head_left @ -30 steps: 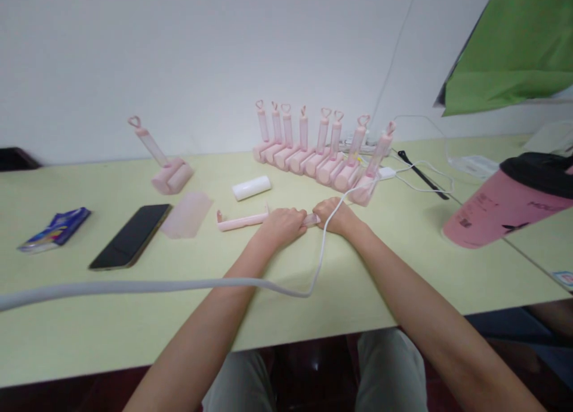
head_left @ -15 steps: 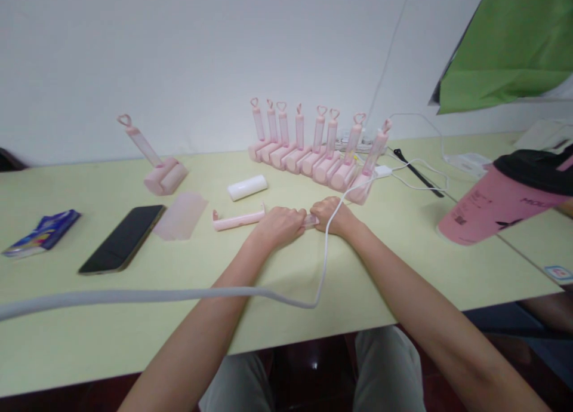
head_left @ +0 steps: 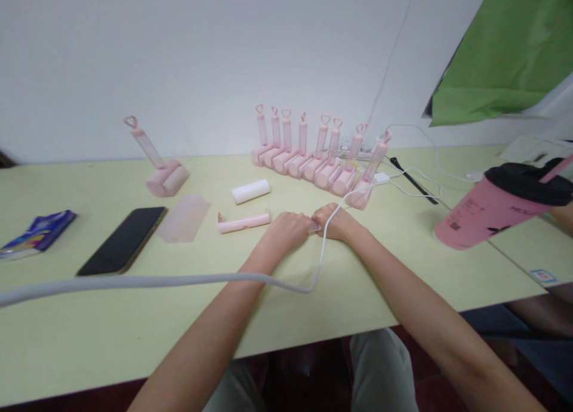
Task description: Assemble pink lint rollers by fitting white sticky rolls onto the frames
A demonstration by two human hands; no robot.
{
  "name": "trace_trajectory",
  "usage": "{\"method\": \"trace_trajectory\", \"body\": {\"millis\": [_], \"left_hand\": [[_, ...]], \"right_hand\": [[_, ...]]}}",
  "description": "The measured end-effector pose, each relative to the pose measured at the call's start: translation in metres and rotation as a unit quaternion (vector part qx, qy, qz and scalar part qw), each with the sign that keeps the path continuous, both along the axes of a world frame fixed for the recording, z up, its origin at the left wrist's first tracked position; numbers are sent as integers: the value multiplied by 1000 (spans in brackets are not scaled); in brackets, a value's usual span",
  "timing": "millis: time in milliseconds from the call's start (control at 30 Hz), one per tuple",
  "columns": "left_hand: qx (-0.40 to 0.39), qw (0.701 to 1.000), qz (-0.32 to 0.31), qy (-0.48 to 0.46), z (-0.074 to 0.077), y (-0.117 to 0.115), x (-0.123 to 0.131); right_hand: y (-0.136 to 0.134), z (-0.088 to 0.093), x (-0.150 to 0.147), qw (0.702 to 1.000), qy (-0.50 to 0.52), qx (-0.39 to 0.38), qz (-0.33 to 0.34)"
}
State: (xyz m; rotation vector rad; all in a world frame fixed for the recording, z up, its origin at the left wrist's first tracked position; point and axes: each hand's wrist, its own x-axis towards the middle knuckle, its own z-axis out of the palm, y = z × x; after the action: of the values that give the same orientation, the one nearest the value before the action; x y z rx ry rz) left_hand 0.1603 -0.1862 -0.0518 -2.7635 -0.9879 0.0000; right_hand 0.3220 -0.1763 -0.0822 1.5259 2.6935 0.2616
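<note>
My left hand (head_left: 289, 230) and my right hand (head_left: 335, 221) meet at the middle of the pale green table (head_left: 394, 268), both closed on a small pink handle piece (head_left: 315, 226) of which only a sliver shows between them. Just left of my left hand lies a pink roller frame (head_left: 244, 221). A white paper roll (head_left: 250, 191) lies behind it. A translucent pink cover (head_left: 184, 217) lies flat to the left. A white cable (head_left: 313, 274) crosses over my right wrist.
A row of several assembled pink lint rollers (head_left: 320, 161) stands at the back, and one more lint roller (head_left: 161, 170) at the back left. A black phone (head_left: 123, 240) and a blue packet (head_left: 33, 234) lie at left. A pink cup with black lid (head_left: 501, 212) stands at right, with another person's arm (head_left: 541, 310) beyond.
My hands have drawn closer together, so less of the pink piece shows between them. The pink roller frame now lies apart from my left hand. The view shifted slightly.
</note>
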Motion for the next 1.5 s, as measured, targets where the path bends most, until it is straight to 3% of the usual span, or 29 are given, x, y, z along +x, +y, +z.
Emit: {"method": "trace_trajectory", "body": {"millis": [133,300,567,833,1067,1267,1500], "left_hand": [[-3,1000,9,-11,-3,6,-1],[1,999,37,-33,3,11,-1],[18,995,80,-55,10,6,4],[39,993,100,-46,2,6,5],[84,985,129,-75,-5,1,9],[62,991,105,-55,-13,6,3],[12,998,52,-25,-15,7,1]], "right_hand": [[-1,4,0,1000,6,9,-17],[1,6,2,994,89,47,-44],[7,10,11,978,194,73,-31],[1,21,14,988,133,57,-56],[-6,29,18,984,78,115,-113],[-3,18,10,994,55,40,-85],[-1,0,8,998,41,21,-38]]}}
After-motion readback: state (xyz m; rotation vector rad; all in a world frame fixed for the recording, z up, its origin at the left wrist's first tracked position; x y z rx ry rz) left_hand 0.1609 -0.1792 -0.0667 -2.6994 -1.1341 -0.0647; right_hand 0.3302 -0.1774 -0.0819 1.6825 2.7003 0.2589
